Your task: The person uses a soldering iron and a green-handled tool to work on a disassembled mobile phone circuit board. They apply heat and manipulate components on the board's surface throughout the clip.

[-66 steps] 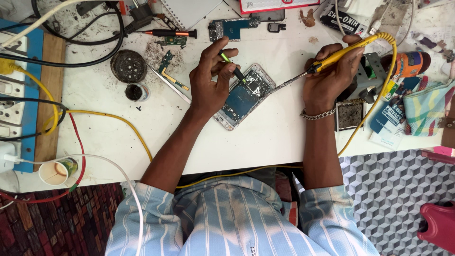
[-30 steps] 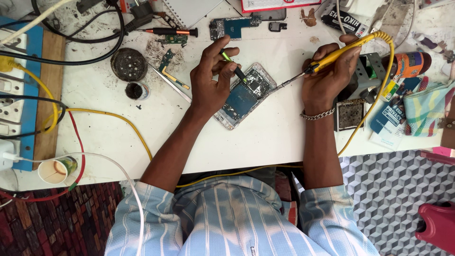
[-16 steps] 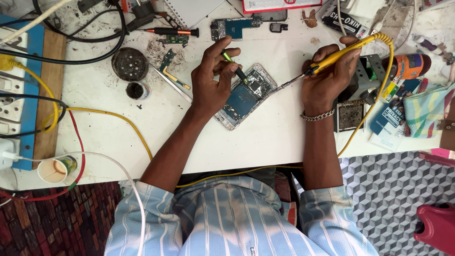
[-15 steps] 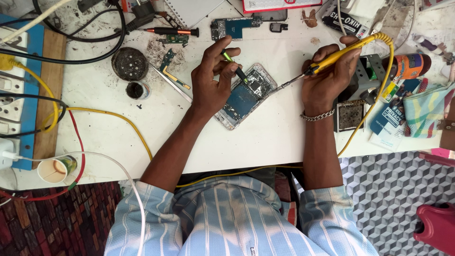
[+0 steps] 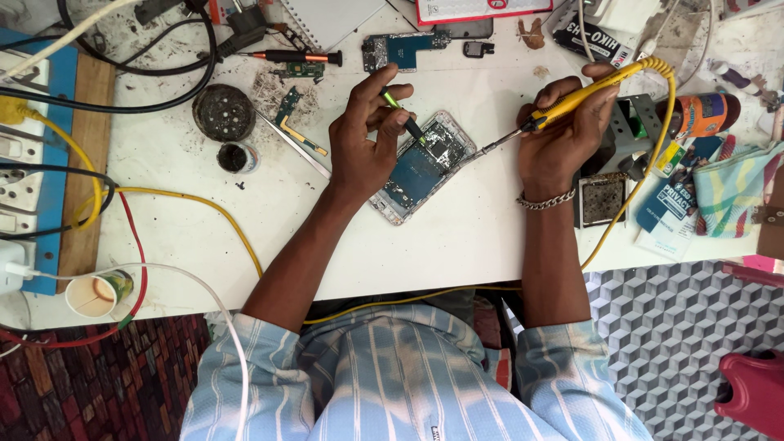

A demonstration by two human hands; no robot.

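Note:
An opened phone (image 5: 425, 167) with its blue circuit board bare lies on the white table (image 5: 457, 245). My left hand (image 5: 363, 143) rests over the phone's left side and pinches green-handled tweezers (image 5: 400, 114), their tip down on the board. My right hand (image 5: 563, 135) grips a yellow soldering iron (image 5: 572, 98); its metal tip points left and ends just at the phone's right edge. A yellow cord runs from the iron's back end around to the right.
A round black tin (image 5: 223, 112) and a small pot (image 5: 237, 157) sit left of the phone. A loose circuit board (image 5: 404, 49) and a screwdriver (image 5: 290, 57) lie at the back. A paper cup (image 5: 94, 294) stands front left; a soldering stand (image 5: 633, 131) is right.
Both hands stay almost still on the phone. The view has shifted very slightly; the iron's tip remains beside the phone's right edge.

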